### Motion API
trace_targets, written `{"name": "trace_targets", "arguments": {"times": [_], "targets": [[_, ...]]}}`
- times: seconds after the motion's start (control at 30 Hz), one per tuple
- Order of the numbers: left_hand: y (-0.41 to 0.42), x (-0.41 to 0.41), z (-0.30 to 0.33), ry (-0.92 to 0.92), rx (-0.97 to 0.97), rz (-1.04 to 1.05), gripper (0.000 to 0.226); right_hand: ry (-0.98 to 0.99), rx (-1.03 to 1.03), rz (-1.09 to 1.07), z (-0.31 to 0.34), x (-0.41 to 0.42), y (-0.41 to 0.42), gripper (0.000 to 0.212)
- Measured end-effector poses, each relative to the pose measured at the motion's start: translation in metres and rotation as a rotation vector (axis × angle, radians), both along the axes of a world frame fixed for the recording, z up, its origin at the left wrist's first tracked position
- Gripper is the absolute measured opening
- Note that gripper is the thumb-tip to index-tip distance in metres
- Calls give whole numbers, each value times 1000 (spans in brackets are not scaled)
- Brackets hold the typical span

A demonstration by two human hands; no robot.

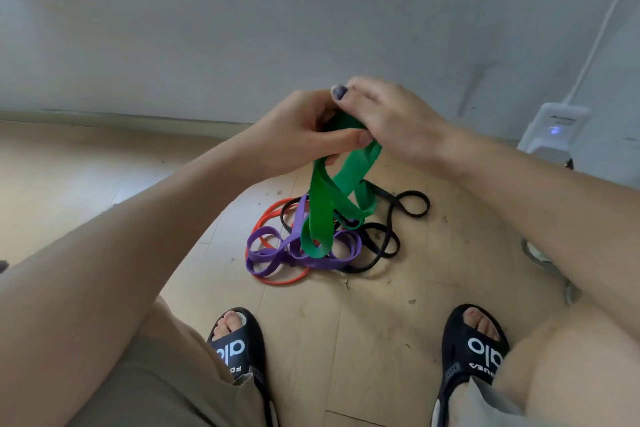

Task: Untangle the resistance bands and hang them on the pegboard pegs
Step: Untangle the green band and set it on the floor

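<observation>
Colours: bands, floor, footwear

Green band (341, 191) bright, plain; purple band (277, 253); orange-red band (273, 279); black band (410, 206). Floor (398, 322) pale wood planks. Wall (311, 45) grey-white. Sandals (239, 350) black, white lettering. Shorts (162, 388) khaki.

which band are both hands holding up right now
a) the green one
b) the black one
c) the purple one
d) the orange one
a: the left hand and the right hand both grip the top of the green band, whose loops hang down over the pile, while the purple band, orange band and black band lie on the floor.
</observation>
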State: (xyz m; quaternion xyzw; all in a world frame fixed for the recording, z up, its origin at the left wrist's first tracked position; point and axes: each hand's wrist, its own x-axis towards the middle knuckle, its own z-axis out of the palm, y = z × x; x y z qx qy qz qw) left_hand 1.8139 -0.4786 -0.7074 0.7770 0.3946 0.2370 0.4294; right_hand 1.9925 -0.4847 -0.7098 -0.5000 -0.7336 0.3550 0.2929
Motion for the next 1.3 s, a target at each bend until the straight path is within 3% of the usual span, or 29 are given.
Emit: {"name": "trace_targets", "arguments": {"times": [0.23, 0.33, 0.57, 0.73, 0.83, 0.93, 1.07, 1.23, 1.3], "targets": [[1, -4, -1, 21, -7, -7, 16, -85, 49, -69, -1, 0, 4, 41], [3, -7, -5, 1, -39, -19, 19, 38, 64, -98, 2, -3, 6, 38], [10, -14, -19, 247, 29, -37, 42, 247, 49, -217, 18, 2, 9, 37], [10, -13, -20, 301, 146, -19, 29, 313, 6, -313, 22, 20, 14, 35], [9, -12, -10, 275, 221, 43, 37, 151, 75, -317, 19, 36, 17, 32], [3, -10, 0, 246, 273, 51, 28, -79, 96, -285, 11, 50, 17, 33], [-4, -10, 7, 243, 343, 52, 21, -207, 49, -194, 6, 50, 7, 35], [-6, -4, 11, 225, 304, 32, 18, 195, -127, -32, 14, 23, -7, 46], [-8, 0, 9, 217, 270, 21, 14, 210, -113, 3, 8, 11, -8, 39]]}}
